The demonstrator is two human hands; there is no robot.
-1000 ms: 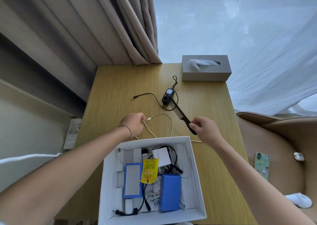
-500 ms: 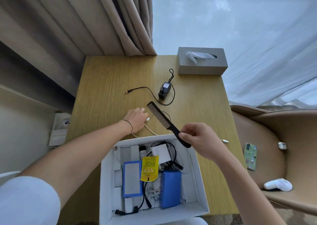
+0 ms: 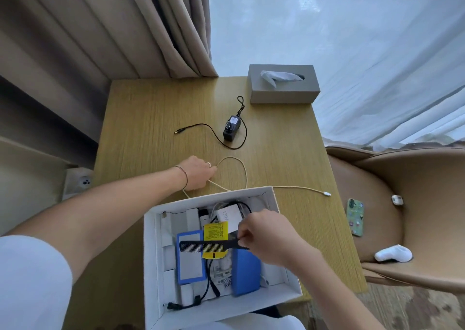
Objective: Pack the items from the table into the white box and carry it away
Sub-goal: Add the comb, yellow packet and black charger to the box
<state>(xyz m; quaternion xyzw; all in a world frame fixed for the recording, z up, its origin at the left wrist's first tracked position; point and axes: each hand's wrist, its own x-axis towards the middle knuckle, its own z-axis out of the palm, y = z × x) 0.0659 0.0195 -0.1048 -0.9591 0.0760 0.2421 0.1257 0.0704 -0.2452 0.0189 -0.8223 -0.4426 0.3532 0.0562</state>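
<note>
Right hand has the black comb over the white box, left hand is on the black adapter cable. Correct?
Not quite. The right hand does hold the black comb over the white box, but the head view shows the left hand on the beige cable; the black adapter lies untouched farther back.

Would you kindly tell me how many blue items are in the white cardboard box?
2: a blue-framed grey rectangle at centre-left under the black comb, and a solid blue block right of it. Others may be hidden.
</note>
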